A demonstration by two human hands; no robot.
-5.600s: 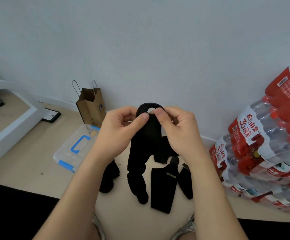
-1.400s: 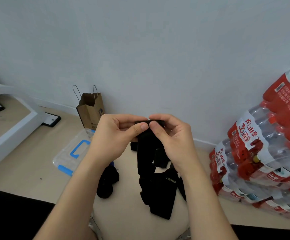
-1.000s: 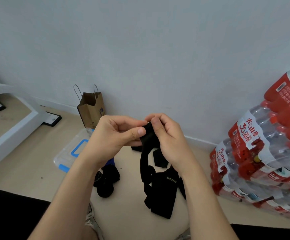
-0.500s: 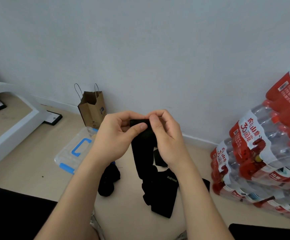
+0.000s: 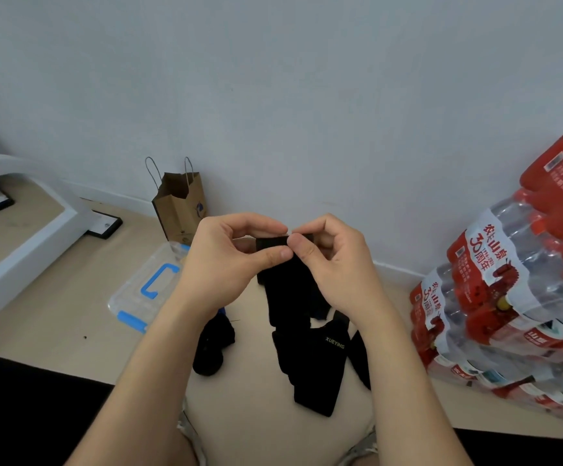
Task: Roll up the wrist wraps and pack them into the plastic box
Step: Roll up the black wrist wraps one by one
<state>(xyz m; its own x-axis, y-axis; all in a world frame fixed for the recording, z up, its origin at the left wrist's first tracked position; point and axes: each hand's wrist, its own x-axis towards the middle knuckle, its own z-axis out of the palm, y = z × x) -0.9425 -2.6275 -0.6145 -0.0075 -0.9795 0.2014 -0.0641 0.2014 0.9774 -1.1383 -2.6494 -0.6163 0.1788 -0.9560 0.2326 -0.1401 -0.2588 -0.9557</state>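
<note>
I hold a black wrist wrap (image 5: 286,290) up in front of me by its top end. My left hand (image 5: 226,264) and my right hand (image 5: 330,260) both pinch that end between thumb and fingers, and the rest of the strap hangs down. Another flat black wrap (image 5: 320,368) printed XUEYING lies on the floor below, with a further black strap (image 5: 360,358) beside it. A rolled black wrap (image 5: 211,346) lies left of them. The clear plastic box (image 5: 145,290) with blue handle and latches sits on the floor at the left, partly hidden by my left arm.
A brown paper bag (image 5: 180,203) stands against the wall behind the box. Shrink-wrapped packs of water bottles with red labels (image 5: 508,297) are stacked at the right. A white furniture frame (image 5: 21,237) runs along the left.
The folded top of the wrap has been turned over a little between my fingers, and both hands stay together at the same height. The hanging tail has shifted slightly to the right.
</note>
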